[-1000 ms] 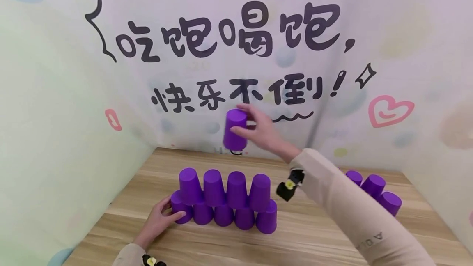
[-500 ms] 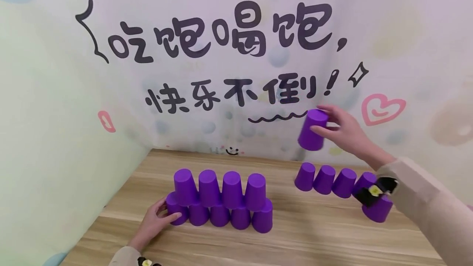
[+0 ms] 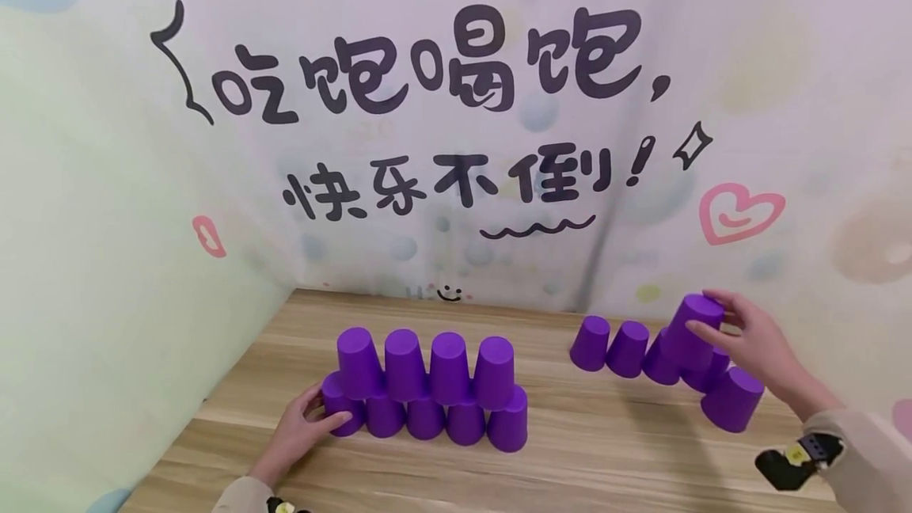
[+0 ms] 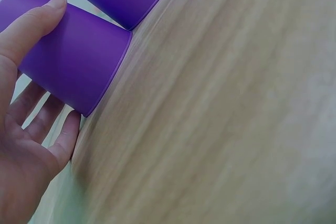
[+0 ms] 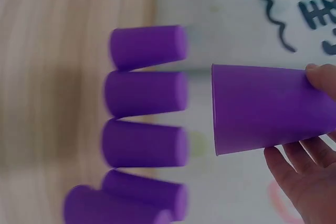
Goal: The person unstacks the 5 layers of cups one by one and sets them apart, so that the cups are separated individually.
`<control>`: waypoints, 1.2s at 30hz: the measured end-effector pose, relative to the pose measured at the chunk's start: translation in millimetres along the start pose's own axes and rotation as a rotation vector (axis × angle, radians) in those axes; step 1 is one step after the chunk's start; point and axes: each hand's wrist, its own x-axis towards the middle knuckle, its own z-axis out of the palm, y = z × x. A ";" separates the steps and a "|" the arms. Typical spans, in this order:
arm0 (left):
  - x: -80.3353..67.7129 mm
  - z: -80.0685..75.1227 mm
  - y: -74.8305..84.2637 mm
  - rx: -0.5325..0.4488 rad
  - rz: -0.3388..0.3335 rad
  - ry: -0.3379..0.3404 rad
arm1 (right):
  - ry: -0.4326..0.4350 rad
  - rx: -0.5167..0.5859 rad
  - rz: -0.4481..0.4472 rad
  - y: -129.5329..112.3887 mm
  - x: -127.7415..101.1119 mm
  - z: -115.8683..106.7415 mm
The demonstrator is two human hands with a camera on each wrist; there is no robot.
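Note:
A purple cup, upside down, is held in my right hand above the right-hand row of cups. In the right wrist view the thumb and fingertips grip this cup near its closed end, its rim apart from the row. On the left, two tiers of upside-down purple cups stand on the table, with a row of several upper cups resting on several lower ones. My left hand holds the lower tier's leftmost cup, thumb in front and fingers behind, as the left wrist view also shows.
Several more purple cups stand upside down in a row at the back right, the nearest cup a bit forward. The wooden table meets a printed wall sheet behind and a pale side wall.
My right hand has carried the cup from above the left stack to the right, then lowered it over the right row. The left hand stays on its cup, and the stack looks the same.

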 end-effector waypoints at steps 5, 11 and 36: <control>1.1 0.1 -1.9 0.014 0.039 0.007 | 0.046 -0.058 0.004 29.2 -17.7 23.2; -1.5 -0.2 -3.1 -0.002 0.149 0.008 | 0.053 -0.113 0.033 48.4 -34.3 43.7; 0.1 -1.0 1.3 0.008 -0.023 -0.003 | 0.038 -0.221 0.076 71.5 -48.2 68.9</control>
